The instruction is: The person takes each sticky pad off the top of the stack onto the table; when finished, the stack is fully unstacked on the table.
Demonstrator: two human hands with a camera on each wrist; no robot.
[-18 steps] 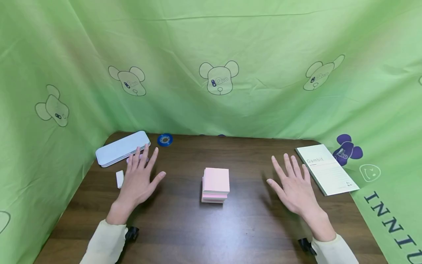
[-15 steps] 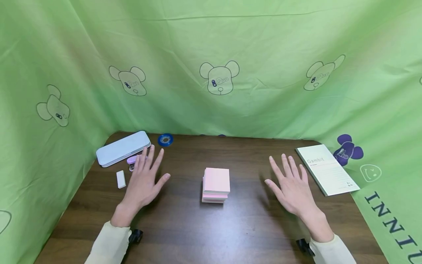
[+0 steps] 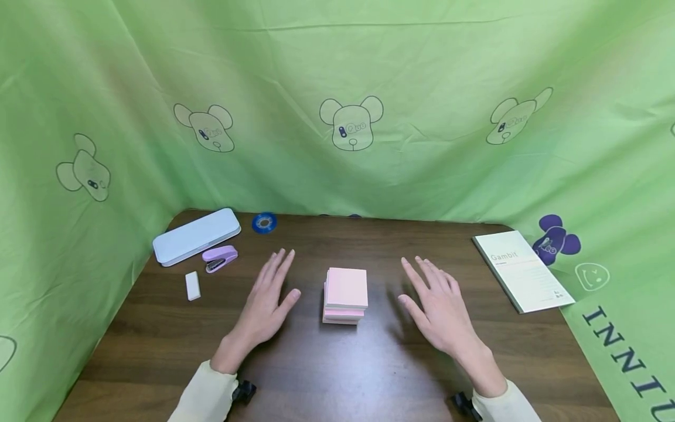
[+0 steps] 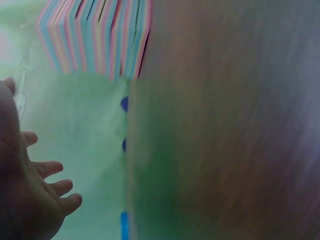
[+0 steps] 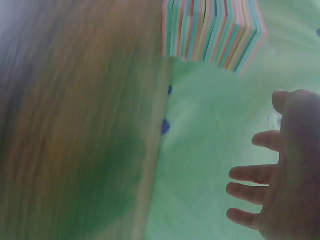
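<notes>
A stack of sticky note pads [image 3: 347, 288] stands mid-table, pink on top, its sides striped in pink, blue and yellow in the left wrist view. To its left, my left hand [image 3: 265, 308] hovers over the table with fingers extended and thumb spread, holding nothing. On the other side my right hand [image 3: 442, 313] is held in a similar way, palm turned toward the stack, a gap between them. Both wrist views show the striped stack of pads [image 4: 97, 37] apart from the fingers.
At the left lie a light blue case [image 3: 197, 237], a purple stapler [image 3: 220, 258], a white eraser-like block [image 3: 192, 286] and a blue tape roll [image 3: 264, 223]. A white "Gambit" notebook [image 3: 522, 271] lies at the right edge. A green curtain [image 3: 348, 181] hangs behind the table.
Both hands have moved inward toward the stack, the left one rightward and the right one leftward. The stapler, earlier partly covered by the left hand, now shows fully. The stack has stayed put.
</notes>
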